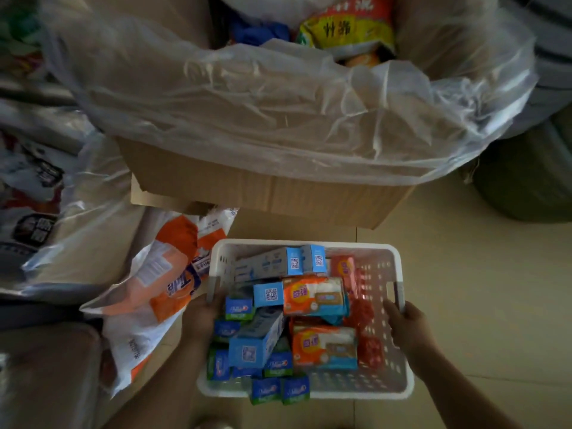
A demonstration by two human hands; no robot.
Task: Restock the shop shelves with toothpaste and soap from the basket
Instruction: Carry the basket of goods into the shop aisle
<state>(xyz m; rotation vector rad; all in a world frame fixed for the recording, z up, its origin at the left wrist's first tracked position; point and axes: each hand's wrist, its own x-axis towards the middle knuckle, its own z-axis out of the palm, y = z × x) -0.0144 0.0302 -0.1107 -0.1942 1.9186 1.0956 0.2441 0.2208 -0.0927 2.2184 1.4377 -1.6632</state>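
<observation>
A white perforated plastic basket is held low in front of me over the tiled floor. My left hand grips its left handle and my right hand grips its right handle. Inside lie several blue toothpaste boxes, orange soap packs and red packs. Two small blue and green boxes hang over the near rim.
A large cardboard box lined with clear plastic stands just beyond the basket, with snack bags inside. An orange and white detergent bag lies to the left, beside more plastic-wrapped goods. Tiled floor shows on the right.
</observation>
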